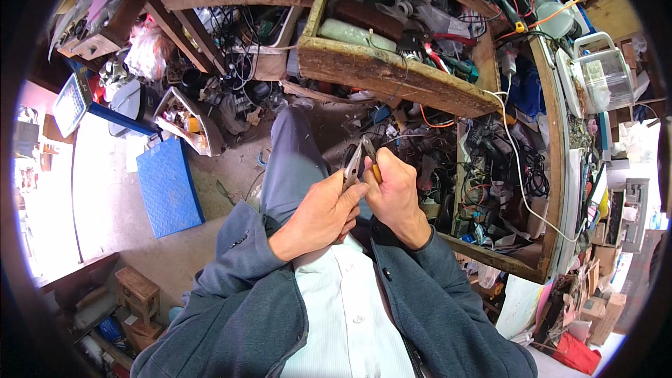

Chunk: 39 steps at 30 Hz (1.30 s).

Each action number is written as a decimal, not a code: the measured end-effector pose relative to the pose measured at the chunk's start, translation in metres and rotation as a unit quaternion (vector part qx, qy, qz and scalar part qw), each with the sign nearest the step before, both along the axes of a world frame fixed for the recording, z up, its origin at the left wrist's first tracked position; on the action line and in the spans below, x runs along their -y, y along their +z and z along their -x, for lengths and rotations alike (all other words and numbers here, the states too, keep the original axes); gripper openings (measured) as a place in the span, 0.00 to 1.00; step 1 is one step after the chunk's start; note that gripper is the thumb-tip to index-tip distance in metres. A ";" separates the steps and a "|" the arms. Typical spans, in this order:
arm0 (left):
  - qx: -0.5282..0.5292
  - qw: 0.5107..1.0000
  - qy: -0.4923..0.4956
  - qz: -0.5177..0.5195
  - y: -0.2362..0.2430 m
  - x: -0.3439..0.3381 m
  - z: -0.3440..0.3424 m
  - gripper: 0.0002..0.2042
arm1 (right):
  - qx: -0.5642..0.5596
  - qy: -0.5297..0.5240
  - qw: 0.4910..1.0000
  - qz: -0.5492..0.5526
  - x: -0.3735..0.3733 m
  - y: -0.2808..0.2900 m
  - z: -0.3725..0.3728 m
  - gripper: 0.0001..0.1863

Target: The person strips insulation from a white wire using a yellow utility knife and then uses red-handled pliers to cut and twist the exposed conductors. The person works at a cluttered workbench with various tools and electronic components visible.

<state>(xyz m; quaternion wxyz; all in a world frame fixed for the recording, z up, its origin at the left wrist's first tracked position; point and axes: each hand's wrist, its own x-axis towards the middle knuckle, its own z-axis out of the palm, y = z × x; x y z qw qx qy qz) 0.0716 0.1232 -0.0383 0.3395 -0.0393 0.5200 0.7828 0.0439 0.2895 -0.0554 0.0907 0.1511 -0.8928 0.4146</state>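
Both my hands are close together over my lap. My left hand [323,211] is closed around a flat silver-grey metal piece [353,170] with a narrow upper end; its lower part is hidden in my fingers, so I cannot tell its exact kind. In a fist, my right hand [396,190] grips yellow-handled pliers [376,171], with the metal jaws pointing up and left. The pliers' tip meets or lies just in front of the metal piece's narrow end. Something dark and rounded shows beside the metal piece, too small to name.
Ahead is an open wooden drawer [392,77] full of tools and bottles. Tangled black cables [500,161] fill the wooden bench's lower right opening. A white cord [516,175] hangs down there. To the left stand a blue platform scale [170,185], a box of scraps [187,120] and a wooden stool [138,291].
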 end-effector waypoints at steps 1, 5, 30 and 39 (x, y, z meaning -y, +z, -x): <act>0.013 1.000 -0.002 -0.007 0.001 0.000 0.000 0.09 | -0.008 0.000 1.000 0.005 0.001 0.000 0.000 0.11; 0.066 0.996 -0.011 -0.062 0.007 0.004 -0.002 0.12 | 0.015 0.009 0.999 0.045 0.003 0.006 -0.002 0.12; 0.113 0.969 -0.112 -0.189 0.005 0.027 -0.003 0.17 | 0.320 0.053 0.888 0.327 -0.001 0.013 -0.019 0.06; -0.004 0.994 -0.038 -0.101 -0.003 0.014 -0.008 0.15 | 0.089 0.017 0.984 0.156 0.009 -0.001 -0.014 0.10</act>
